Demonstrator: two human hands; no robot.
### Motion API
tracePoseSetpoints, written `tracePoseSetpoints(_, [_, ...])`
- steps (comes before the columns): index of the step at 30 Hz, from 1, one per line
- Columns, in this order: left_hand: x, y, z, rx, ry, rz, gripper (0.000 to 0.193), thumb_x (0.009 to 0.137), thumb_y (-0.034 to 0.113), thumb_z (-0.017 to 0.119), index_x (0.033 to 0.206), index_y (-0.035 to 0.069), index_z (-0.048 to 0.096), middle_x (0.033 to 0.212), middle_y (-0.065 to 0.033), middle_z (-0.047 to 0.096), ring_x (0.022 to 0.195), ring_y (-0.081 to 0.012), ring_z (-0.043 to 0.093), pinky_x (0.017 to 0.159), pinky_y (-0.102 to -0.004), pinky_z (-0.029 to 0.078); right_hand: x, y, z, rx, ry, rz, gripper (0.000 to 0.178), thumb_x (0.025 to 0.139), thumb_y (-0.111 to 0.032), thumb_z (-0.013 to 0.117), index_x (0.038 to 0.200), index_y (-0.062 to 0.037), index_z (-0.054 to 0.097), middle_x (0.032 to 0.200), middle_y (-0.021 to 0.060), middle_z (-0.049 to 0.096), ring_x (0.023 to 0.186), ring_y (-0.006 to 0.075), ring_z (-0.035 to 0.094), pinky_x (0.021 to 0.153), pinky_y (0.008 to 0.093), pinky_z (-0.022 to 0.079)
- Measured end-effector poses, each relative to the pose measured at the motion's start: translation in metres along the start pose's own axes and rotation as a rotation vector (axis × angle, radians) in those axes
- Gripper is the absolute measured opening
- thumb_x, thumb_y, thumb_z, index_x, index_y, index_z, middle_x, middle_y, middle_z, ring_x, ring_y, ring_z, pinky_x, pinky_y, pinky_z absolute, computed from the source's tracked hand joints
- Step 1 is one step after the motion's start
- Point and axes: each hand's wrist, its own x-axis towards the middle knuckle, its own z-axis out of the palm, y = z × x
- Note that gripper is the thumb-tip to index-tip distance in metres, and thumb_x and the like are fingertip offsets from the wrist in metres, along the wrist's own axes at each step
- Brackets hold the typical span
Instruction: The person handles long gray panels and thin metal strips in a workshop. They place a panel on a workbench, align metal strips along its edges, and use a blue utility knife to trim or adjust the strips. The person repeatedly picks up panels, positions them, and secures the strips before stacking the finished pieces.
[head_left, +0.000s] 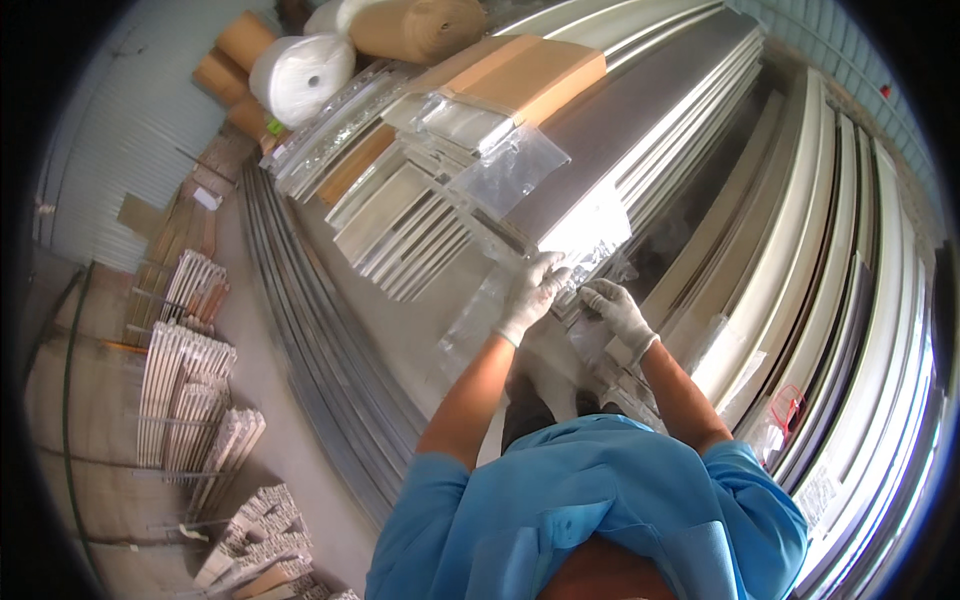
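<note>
In front of me, both white-gloved hands are at the near end of a stack of long panels [610, 140], dark on top with pale edges. My left hand [533, 297] is closed at the stack's near corner, its fingertips on crinkled clear plastic film [597, 262]. Close beside it, my right hand [620, 313] has its fingers bent and pinched on the same film. Bright glare on the panel end hides detail there. A loose clear plastic sheet [512, 168] lies to the left of the stack.
Cardboard [530, 72] lies over bundled profiles at the far left, near a white wrap roll [302, 80] and a brown roll [420, 28]. Long pale profiles [770, 270] run along my right. Dark bars [310, 320] and stacked short profiles [185, 385] lie on the left.
</note>
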Motion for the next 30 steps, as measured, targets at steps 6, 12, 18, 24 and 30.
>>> tracePoseSetpoints(6, [0.103, -0.062, -0.066, 0.846, 0.018, 0.133, 0.061, 0.096, 0.052, 0.060, 0.131, 0.002, 0.061, 0.138, -0.0207, 0.057, 0.128, -0.0387, 0.053, 0.108, -0.0468, 0.043, 0.044, 0.004, 0.010, -0.238, 0.191, -0.128, 0.026, 0.095, -0.020, 0.068, 0.112, -0.0012, 0.068, 0.095, 0.0036, 0.067, 0.083, 0.0123, 0.063, 0.076, 0.0276, 0.053])
tracePoseSetpoints(12, [0.160, -0.095, -0.147, 0.865, 0.097, 0.007, 0.056, 0.088, 0.044, 0.072, 0.124, 0.001, 0.062, 0.121, -0.0215, 0.065, 0.110, -0.0409, 0.061, 0.095, -0.0499, 0.048, 0.101, 0.009, 0.039, -0.119, 0.443, -0.059, 0.043, 0.087, -0.022, 0.074, 0.123, -0.0011, 0.063, 0.107, 0.0114, 0.066, 0.091, 0.0208, 0.066, 0.080, 0.0324, 0.056])
tracePoseSetpoints(18, [0.178, -0.092, -0.163, 0.731, 0.050, -0.130, 0.057, 0.082, 0.041, 0.080, 0.118, 0.000, 0.065, 0.112, -0.0244, 0.066, 0.105, -0.0415, 0.063, 0.089, -0.0490, 0.051, 0.131, -0.006, 0.068, -0.045, 0.680, 0.094, 0.049, 0.095, -0.038, 0.069, 0.128, -0.0028, 0.062, 0.111, 0.0133, 0.067, 0.099, 0.0197, 0.065, 0.082, 0.0343, 0.054])
tracePoseSetpoints(24, [0.188, -0.105, -0.168, 0.605, 0.031, -0.096, 0.052, 0.079, 0.040, 0.082, 0.108, 0.001, 0.065, 0.106, -0.0227, 0.068, 0.103, -0.0410, 0.063, 0.086, -0.0490, 0.049, 0.148, -0.016, 0.073, 0.027, 0.808, 0.076, 0.053, 0.095, -0.038, 0.070, 0.131, -0.0017, 0.058, 0.116, 0.0139, 0.067, 0.102, 0.0206, 0.065, 0.086, 0.0356, 0.054])
tracePoseSetpoints(30, [0.203, -0.114, -0.168, 0.480, 0.076, -0.267, 0.053, 0.080, 0.041, 0.084, 0.103, -0.003, 0.066, 0.097, -0.0164, 0.071, 0.093, -0.0270, 0.067, 0.082, -0.0396, 0.051, 0.160, -0.025, 0.075, 0.122, 0.934, 0.195, 0.048, 0.096, -0.040, 0.068, 0.119, 0.0021, 0.063, 0.102, 0.0122, 0.067, 0.089, 0.0177, 0.065, 0.075, 0.0321, 0.054])
